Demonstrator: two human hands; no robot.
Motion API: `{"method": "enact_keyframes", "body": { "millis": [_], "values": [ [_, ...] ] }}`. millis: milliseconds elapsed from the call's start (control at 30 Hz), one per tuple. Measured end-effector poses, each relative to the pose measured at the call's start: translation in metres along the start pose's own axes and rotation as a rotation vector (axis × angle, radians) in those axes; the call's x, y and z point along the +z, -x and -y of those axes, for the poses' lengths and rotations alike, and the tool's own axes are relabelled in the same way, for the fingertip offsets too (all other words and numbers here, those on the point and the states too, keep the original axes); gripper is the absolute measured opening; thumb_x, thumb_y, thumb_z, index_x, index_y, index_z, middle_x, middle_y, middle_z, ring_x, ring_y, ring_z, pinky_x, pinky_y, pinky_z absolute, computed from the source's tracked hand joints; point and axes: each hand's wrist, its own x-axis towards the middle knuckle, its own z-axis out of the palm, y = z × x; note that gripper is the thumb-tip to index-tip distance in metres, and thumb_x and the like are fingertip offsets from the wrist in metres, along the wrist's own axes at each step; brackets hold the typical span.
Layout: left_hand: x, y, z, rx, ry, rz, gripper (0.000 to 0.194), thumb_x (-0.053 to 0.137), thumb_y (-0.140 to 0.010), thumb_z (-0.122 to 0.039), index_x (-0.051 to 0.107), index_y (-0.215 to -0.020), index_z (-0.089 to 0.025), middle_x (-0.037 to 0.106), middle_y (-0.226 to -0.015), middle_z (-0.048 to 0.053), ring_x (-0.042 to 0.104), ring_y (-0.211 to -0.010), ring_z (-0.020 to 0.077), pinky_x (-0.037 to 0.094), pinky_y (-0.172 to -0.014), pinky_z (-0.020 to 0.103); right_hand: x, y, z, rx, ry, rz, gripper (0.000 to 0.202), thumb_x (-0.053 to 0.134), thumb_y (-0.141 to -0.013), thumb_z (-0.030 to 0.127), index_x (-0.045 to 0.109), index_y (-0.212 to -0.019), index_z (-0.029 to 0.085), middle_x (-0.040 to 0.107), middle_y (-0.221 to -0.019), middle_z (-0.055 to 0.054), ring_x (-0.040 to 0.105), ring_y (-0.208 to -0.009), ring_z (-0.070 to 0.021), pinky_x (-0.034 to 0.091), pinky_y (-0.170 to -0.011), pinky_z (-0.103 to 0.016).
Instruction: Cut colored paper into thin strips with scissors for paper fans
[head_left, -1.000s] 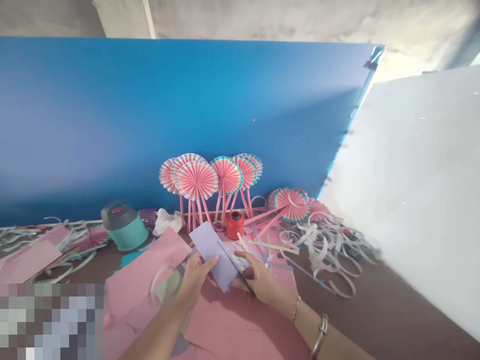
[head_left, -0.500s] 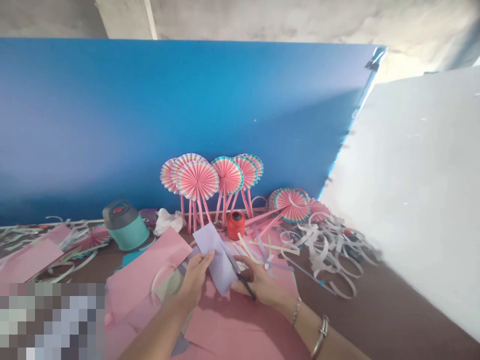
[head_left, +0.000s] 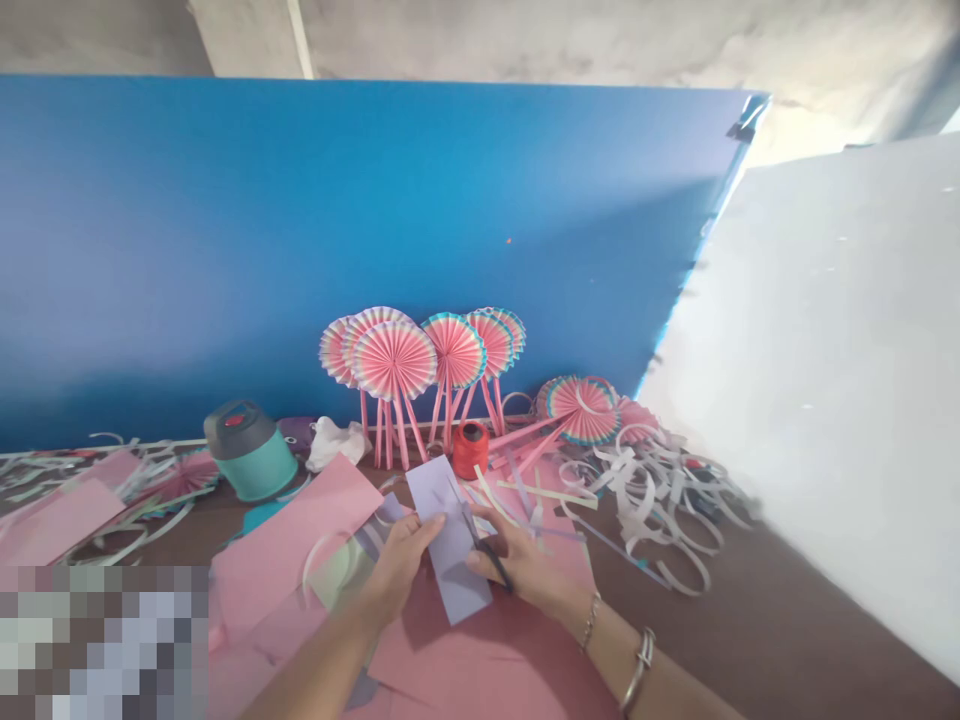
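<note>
A lavender paper piece is pinched at its left edge by my left hand. Dark-handled scissors are in my right hand, with the blades at the paper's right side, pointing up and left. How far apart the blades are is hard to tell. Under both hands lie large pink sheets. Just beyond the lavender paper stands a red thread spool.
Round pleated paper fans lean against the blue board. A teal-and-grey container and a crumpled white bag stand at left. Curled white strips pile up at right. More pink sheets lie at left.
The lavender paper has shifted a little right and turned more upright. My left hand has moved slightly right with it, and the scissors blades now lie over the paper's upper right part.
</note>
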Motion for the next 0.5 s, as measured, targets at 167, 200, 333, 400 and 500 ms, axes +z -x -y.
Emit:
{"method": "enact_keyframes", "body": {
  "millis": [167,200,333,400,500],
  "values": [
    [0.0006,0.0008,0.0019,0.006,-0.042,-0.041,0.038,0.062,-0.073,-0.051,0.068,-0.076,-0.013,0.067,-0.059,0.005,0.057,-0.049,0.0183,0.044,-0.052,0.029,-0.0006,-0.0025,-0.0065,-0.003,0.036,-0.03,0.087,0.075,-0.057,0.054,0.033,-0.125,0.021,0.048,-0.059,0.009,0.042,-0.049,-0.0085,0.031,-0.048,-0.022],
    [0.0005,0.0008,0.0025,0.002,-0.053,-0.037,0.038,0.062,-0.073,-0.051,0.068,-0.078,-0.013,0.068,-0.061,0.005,0.058,-0.051,0.0189,0.045,-0.054,0.03,-0.0004,-0.0029,-0.0073,-0.009,0.035,-0.043,0.09,0.076,-0.057,0.053,0.03,-0.128,0.021,0.049,-0.059,0.009,0.042,-0.049,-0.0087,0.031,-0.048,-0.022],
    [-0.0003,0.0005,0.0059,0.001,-0.07,0.022,0.039,0.06,-0.075,-0.051,0.068,-0.084,-0.015,0.07,-0.071,0.006,0.063,-0.066,0.0219,0.047,-0.062,0.031,0.0012,-0.0037,-0.0077,-0.042,0.001,-0.077,0.098,0.075,-0.059,0.052,0.02,-0.136,0.021,0.048,-0.057,0.01,0.04,-0.047,-0.009,0.03,-0.046,-0.022],
    [-0.0008,0.0002,0.0076,0.012,-0.071,0.021,0.036,0.061,-0.075,-0.051,0.067,-0.082,-0.015,0.07,-0.072,0.006,0.063,-0.071,0.0218,0.047,-0.065,0.03,0.002,-0.0034,-0.0069,-0.049,-0.025,-0.062,0.098,0.074,-0.06,0.052,0.02,-0.136,0.021,0.046,-0.055,0.01,0.039,-0.045,-0.0086,0.029,-0.044,-0.022],
    [-0.0013,-0.0003,0.009,0.006,-0.09,-0.043,0.033,0.063,-0.072,-0.051,0.064,-0.07,-0.017,0.066,-0.063,0.003,0.06,-0.065,0.0199,0.047,-0.062,0.029,0.0027,-0.0027,-0.0055,-0.053,-0.023,-0.057,0.096,0.074,-0.061,0.05,0.021,-0.136,0.022,0.046,-0.053,0.011,0.037,-0.044,-0.0081,0.029,-0.044,-0.021]
  ]
}}
